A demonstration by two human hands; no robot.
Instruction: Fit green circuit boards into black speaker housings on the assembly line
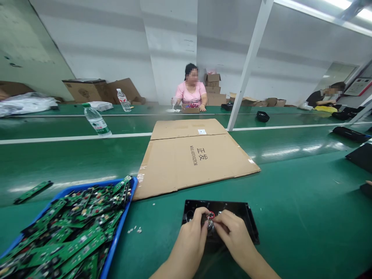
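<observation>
My left hand [190, 236] and my right hand [236, 234] meet over a black plastic housing [250, 228] that lies on the green bench. Between the fingertips of both hands is a small silvery part with red wire [210, 221]; its exact kind cannot be made out. Both hands have thumb and fingers pinched on it. My hands and forearms cover much of the housing's middle and near side.
At the left stands a blue tray [122, 219] heaped with green circuit boards, and one loose circuit board [33, 192] lies beyond it. A flattened cardboard sheet [174, 162] lies ahead. Farther off are a water bottle [97, 122] and a person [191, 91] at the opposite bench.
</observation>
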